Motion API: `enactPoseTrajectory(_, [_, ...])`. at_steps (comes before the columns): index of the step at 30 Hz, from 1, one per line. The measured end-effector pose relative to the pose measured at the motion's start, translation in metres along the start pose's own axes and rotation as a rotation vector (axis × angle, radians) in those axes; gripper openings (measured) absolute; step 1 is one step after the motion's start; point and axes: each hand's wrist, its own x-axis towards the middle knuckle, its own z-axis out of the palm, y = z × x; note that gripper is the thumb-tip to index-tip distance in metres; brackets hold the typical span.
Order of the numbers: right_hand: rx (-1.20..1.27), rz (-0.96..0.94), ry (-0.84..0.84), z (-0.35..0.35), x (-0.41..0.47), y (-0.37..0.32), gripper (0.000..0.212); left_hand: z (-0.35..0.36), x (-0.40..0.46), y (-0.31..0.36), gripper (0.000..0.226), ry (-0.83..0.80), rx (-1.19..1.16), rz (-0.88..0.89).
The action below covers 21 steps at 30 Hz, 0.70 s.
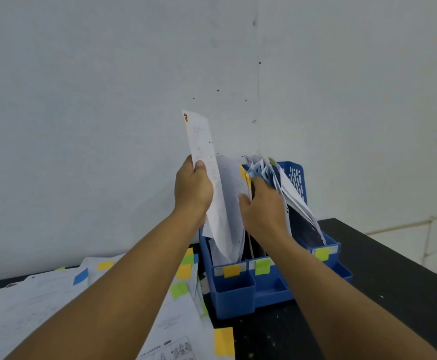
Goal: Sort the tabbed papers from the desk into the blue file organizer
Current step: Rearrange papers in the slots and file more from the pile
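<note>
A white printed sheet with a yellow tab (204, 162), pinched in the left hand (194, 188), stands above the blue plastic file organizer (269, 284). The right hand (263, 203) grips filed papers (287, 188) aside. Many tabbed sheets (56, 294) on the black desk (394, 276) seem left to sort.

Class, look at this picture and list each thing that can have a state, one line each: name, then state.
Left hand: grips a sheet.
Held sheet: upright, lower end in the organizer's left slot.
Right hand: grips filed papers, parting them.
Blue file organizer: upright on the desk, slots holding papers.
Filed papers: standing, leaning right.
Tabbed papers on the desk: flat, overlapping, unsorted.
</note>
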Motion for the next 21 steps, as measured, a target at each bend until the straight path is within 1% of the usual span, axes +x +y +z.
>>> enactPoseTrajectory(3, [0.051, 0.013, 0.0, -0.001, 0.001, 0.002, 0.029, 0.013, 0.008, -0.015, 0.041, -0.001, 0.042, 0.029])
enactPoseTrajectory(7, [0.116, 0.038, -0.003, -0.002, 0.002, 0.006, 0.024, 0.021, 0.008, -0.042, 0.043, 0.007, 0.196, 0.081])
enactPoseTrajectory(8, [0.125, 0.037, 0.0, -0.003, 0.002, 0.007, 0.024, 0.022, 0.007, -0.049, 0.043, -0.015, 0.184, 0.059])
enactPoseTrajectory(11, [0.147, 0.036, 0.01, -0.006, 0.003, 0.01, 0.026, 0.027, 0.002, -0.065, 0.039, -0.116, 0.033, -0.033])
enactPoseTrajectory(12, [0.155, 0.038, 0.016, -0.007, 0.004, 0.011, 0.027, 0.028, 0.001, -0.068, 0.038, -0.131, 0.017, -0.044])
enactPoseTrajectory(15, [0.166, 0.039, 0.02, -0.008, 0.004, 0.017, 0.026, 0.035, -0.001, -0.071, 0.04, -0.144, 0.127, -0.028])
enactPoseTrajectory(18, [0.203, 0.033, 0.026, -0.006, 0.002, 0.021, 0.026, 0.037, -0.009, -0.074, 0.044, -0.122, 0.248, 0.02])
enactPoseTrajectory(21, [0.258, 0.043, 0.041, -0.006, 0.001, 0.023, 0.022, 0.032, -0.022, -0.088, 0.046, -0.111, 0.29, 0.068])
